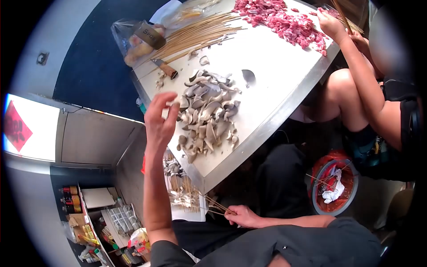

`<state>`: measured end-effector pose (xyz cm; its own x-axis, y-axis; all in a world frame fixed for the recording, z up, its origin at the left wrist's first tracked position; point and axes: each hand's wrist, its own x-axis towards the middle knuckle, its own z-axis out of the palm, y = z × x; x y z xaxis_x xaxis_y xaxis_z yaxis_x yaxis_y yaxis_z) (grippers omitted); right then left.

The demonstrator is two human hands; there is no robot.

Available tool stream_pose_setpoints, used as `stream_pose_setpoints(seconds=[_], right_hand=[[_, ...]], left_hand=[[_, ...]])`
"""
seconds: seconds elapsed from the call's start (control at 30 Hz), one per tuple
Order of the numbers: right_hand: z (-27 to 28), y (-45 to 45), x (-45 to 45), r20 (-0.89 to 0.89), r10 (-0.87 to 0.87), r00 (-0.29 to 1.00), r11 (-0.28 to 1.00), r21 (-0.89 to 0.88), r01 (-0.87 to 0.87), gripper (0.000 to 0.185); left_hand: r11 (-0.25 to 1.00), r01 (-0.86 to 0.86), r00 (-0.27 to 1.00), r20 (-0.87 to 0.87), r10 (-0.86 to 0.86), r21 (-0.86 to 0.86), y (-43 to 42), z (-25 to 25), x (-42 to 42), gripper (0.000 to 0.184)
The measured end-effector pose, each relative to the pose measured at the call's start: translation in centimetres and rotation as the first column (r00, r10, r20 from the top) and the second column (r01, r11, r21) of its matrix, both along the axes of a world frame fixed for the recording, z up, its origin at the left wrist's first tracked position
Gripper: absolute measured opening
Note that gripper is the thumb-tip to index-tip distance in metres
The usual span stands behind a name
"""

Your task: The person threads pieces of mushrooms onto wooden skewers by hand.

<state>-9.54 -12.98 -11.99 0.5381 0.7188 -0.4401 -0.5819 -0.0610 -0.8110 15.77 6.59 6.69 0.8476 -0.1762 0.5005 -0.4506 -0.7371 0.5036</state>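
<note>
Well, my left hand (160,118) hangs with fingers loosely parted, nothing visible between them, and the mushroom pile (208,111) lies just to its right. My right hand (242,216) grips a few thin sticks (218,204) that point toward the tray (198,217) on its left. I'd pinch a single piece lightly by its thicker part, lest it tear, and angle those tips away from my fingers.
</note>
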Motion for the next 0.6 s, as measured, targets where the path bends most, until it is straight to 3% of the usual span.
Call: stream_pose_setpoints(seconds=[0.07, 0.23, 0.33, 0.37, 0.43, 0.5, 0.53, 0.6], right_hand=[[-0.5, 0.1, -0.2, -0.081, 0.019, 0.997, 1.000, -0.003, -0.019, 0.016], [-1.7, 0.3, -0.8, -0.064, 0.016, 0.998, 1.000, -0.017, -0.017, 0.016], [-1.1, -0.1, -0.5, -0.098, 0.056, 0.994, 0.998, -0.024, -0.058, 0.016], [-2.6, 0.4, -1.2, -0.002, 0.018, 1.000, 1.000, -0.022, -0.018, 0.015], [-1.9, 0.2, -0.8, -0.012, 0.019, 1.000, 0.998, -0.055, -0.019, 0.016], [-2.2, -0.1, -0.8, -0.050, 0.021, 0.999, 0.996, -0.089, -0.025, 0.016], [-2.7, -0.1, -0.9, -0.043, 0.015, 0.999, 0.995, -0.095, -0.019, 0.016], [-3.0, 0.0, -1.0, 0.088, 0.007, 0.996, 0.984, -0.177, 0.009, 0.016]], left_hand=[[0.992, -0.111, 0.994, -0.007, 0.111, -0.062, 0.9, -1.4, -3.5, 0.014], [0.916, -0.293, 0.956, -0.087, 0.280, -0.272, 1.3, -4.8, -7.8, 0.009], [0.965, -0.198, 0.977, 0.047, 0.209, -0.171, -1.0, -2.9, -6.6, 0.009], [0.974, -0.191, 0.977, 0.073, 0.201, -0.122, -1.7, -2.8, -5.7, 0.012], [0.980, -0.181, 0.976, 0.105, 0.189, -0.080, -2.9, -2.8, -3.6, 0.014], [0.977, -0.153, 0.983, 0.120, 0.136, 0.147, -3.9, -2.9, -1.9, 0.017], [0.979, -0.149, 0.983, 0.126, 0.132, 0.140, -4.3, -2.9, -1.4, 0.017], [0.958, -0.083, 0.994, -0.046, 0.099, 0.274, -4.9, -3.0, -0.6, 0.017]])
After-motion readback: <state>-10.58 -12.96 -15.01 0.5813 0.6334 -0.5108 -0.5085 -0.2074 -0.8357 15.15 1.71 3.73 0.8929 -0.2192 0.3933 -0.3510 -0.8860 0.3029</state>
